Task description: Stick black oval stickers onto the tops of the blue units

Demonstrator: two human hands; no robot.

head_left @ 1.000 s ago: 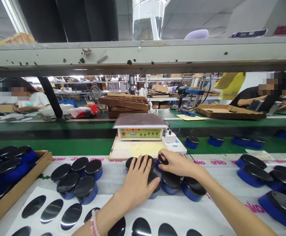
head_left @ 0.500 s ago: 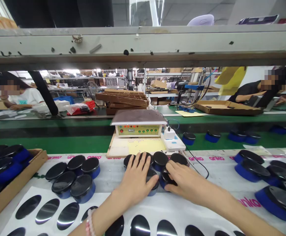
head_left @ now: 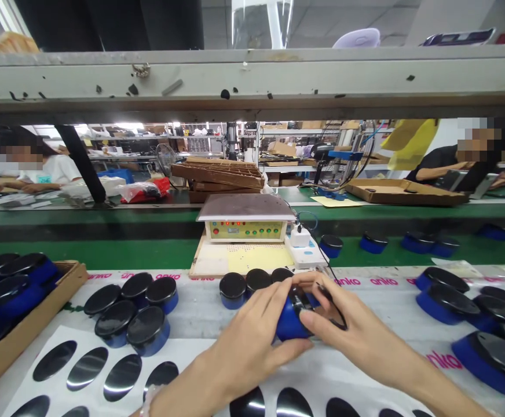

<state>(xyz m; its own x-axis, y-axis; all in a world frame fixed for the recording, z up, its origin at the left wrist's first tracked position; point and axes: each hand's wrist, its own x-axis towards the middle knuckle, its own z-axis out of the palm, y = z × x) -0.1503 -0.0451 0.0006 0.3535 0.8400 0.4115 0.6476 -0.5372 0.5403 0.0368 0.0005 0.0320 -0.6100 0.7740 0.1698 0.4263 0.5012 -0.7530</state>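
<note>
Between my two hands, a round blue piece with a black top (head_left: 291,321) is tilted up off the table. My left hand (head_left: 259,330) wraps its left side, thumb below. My right hand (head_left: 339,315) grips the right side, its thumb on the front, and a thin black curved rim shows between its fingers. Just behind stand similar black-topped pieces (head_left: 232,289), partly hidden by my hands. More of them (head_left: 148,330) form a group to the left. Near the front edge lies a white sheet (head_left: 209,350) with several black discs (head_left: 123,377).
A cardboard box (head_left: 30,307) of blue pieces stands at the left, more pieces (head_left: 491,359) at the right. Behind are a control box (head_left: 246,230), a white power strip (head_left: 307,255) and a green conveyor (head_left: 148,255) carrying pieces. A shelf beam (head_left: 244,81) crosses above. Two people sit beyond.
My hands have come together around one blue piece, lifted and tilted it. Before, my left hand lay spread over the group of pieces and my right hand touched one beside it.
</note>
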